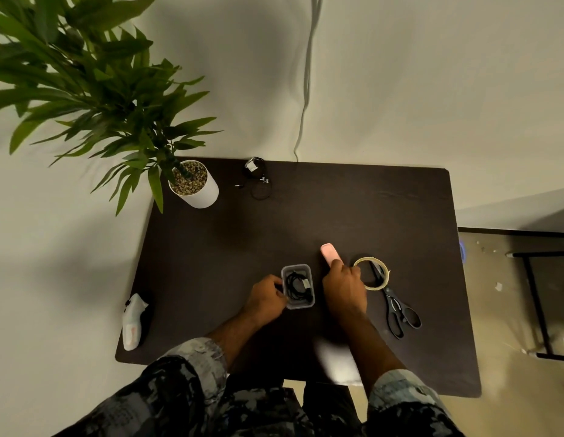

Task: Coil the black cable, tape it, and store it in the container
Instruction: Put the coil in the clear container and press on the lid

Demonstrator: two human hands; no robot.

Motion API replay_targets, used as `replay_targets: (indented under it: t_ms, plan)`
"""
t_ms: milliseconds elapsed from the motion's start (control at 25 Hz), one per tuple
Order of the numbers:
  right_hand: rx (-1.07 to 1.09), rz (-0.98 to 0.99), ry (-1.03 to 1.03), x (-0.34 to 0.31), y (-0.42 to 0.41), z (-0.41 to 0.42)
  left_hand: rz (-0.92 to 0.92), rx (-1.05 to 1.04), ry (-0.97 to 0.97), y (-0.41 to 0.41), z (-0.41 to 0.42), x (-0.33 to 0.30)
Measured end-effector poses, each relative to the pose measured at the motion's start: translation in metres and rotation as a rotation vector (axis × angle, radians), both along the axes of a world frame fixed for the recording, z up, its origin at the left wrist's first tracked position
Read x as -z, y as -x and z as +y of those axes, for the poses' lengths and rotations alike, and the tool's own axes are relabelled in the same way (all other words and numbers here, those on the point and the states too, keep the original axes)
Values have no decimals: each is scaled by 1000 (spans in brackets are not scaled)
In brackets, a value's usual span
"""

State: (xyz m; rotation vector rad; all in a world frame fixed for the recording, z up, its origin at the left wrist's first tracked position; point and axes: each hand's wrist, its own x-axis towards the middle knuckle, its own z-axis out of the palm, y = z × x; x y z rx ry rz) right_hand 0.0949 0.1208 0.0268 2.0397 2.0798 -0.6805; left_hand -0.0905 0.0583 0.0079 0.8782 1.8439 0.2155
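Observation:
A small clear plastic container (284, 272) stands on the dark table (400, 216), and the coiled black cable (298, 287) lies inside it. My left hand (266, 296) grips the container's left wall. My right hand (345, 285) rests just right of the container, its fingers closed on a pink lid (328, 252) that sticks out beyond them. A roll of beige tape (380, 280) lies right of that hand. Black scissors (399, 310) lie beside the roll, their blades reaching across its hole.
A potted plant in a white pot (200, 192) stands at the far left corner. Another black cable bundle (257, 178) lies near the far edge. A white controller (134, 321) sits at the left edge. A white object (337, 357) lies near the front edge.

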Motion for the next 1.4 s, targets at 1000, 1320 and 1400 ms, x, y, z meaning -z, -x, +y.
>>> replay_targets:
  t_ms: [1000,1320,1400]
  plan:
    - [255,301,116,-10,-4,-13,76,11,-157,-25,22,2]
    - [201,331,109,-5,0,-13,141,57,-214,-26,25,6]
    - [192,332,107,-2,0,-13,140,66,-225,-25,27,5]
